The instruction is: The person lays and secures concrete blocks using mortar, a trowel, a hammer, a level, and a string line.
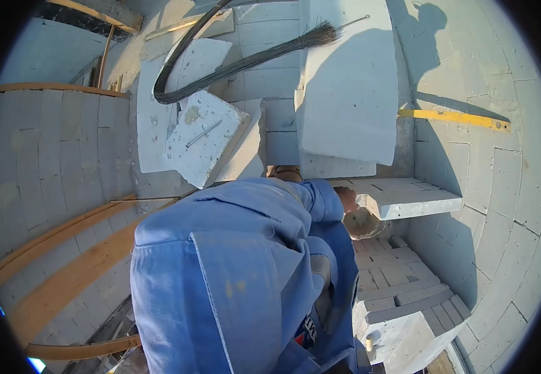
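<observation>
A blue sleeve (326, 201) reaches across the middle of the view from the left, and what looks like my left hand (347, 199) shows at its cuff. That hand is at the left end of a pale block (417, 199), just above a round, dusty container (364, 223). Most of its fingers are hidden, so I cannot make out a grip. My blue jacket (233, 280) covers much of the lower middle. No right hand can be seen. Past the sleeve, a small brownish shape (284, 172) is too covered to name.
A bundle of thin dark wire (245, 65) lies over broken pale blocks (205, 137). A nail-like rod (203, 133) rests on one. A large slab (348, 93), a yellow spirit level (457, 118), stacked blocks (401, 274) and wooden boards (77, 290) surround me.
</observation>
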The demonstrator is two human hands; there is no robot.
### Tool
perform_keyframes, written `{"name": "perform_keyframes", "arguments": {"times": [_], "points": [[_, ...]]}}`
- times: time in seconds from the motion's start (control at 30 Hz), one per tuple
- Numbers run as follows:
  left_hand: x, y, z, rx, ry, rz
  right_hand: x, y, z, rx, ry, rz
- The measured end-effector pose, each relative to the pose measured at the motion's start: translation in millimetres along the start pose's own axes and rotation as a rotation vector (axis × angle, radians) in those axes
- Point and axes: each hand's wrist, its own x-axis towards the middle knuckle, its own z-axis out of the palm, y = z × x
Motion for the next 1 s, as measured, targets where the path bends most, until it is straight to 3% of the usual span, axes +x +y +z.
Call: {"name": "perform_keyframes", "arguments": {"times": [0.07,0.1,0.17,0.23,0.27,0.33,0.37,0.4,0.43,0.5,0.73,0.8,0.83,0.9,0.93,1.0], "points": [[-86,79,-84,-0.013,-0.166,0.392,-3,-4,-1,-0.043,-0.033,-0.033],[-113,102,-101,-0.185,-0.155,0.389,-2,-6,-1,-0.057,-0.043,-0.05],[-187,126,-172,-0.385,-0.149,0.658,3,-6,-4,-0.076,-0.06,-0.082],[-248,120,-229,-0.339,0.08,0.684,11,-2,-7,-0.093,-0.068,-0.108],[-272,102,-247,-0.332,0.403,0.794,17,1,-9,-0.097,-0.066,-0.118],[-321,56,-282,-0.177,0.968,0.584,25,6,-12,-0.102,-0.073,-0.131],[-346,36,-293,-0.022,1.134,0.219,28,8,-11,-0.105,-0.08,-0.137],[-359,10,-294,-0.052,1.275,0.011,28,7,-10,-0.098,-0.082,-0.147],[-370,-23,-295,0.239,1.324,-0.176,35,7,-7,-0.109,-0.098,-0.155],[-380,-63,-290,0.559,1.339,-0.38,40,5,5,-0.118,-0.128,-0.17],[-373,-90,-299,0.572,1.159,-0.398,40,-5,68,0.062,-0.159,-0.147],[-369,-85,-292,0.622,1.252,-0.397,40,8,83,0.165,-0.163,-0.107],[-354,-51,-290,0.634,1.244,-0.323,35,21,92,0.22,-0.166,-0.079],[-354,40,-269,-0.223,1.248,-0.097,30,49,112,0.315,-0.172,-0.026],[-345,77,-252,-0.209,1.234,-0.071,27,65,121,0.358,-0.182,0.0],[-303,157,-226,-0.371,1.185,0.371,28,83,133,0.437,-0.183,0.046]]}}
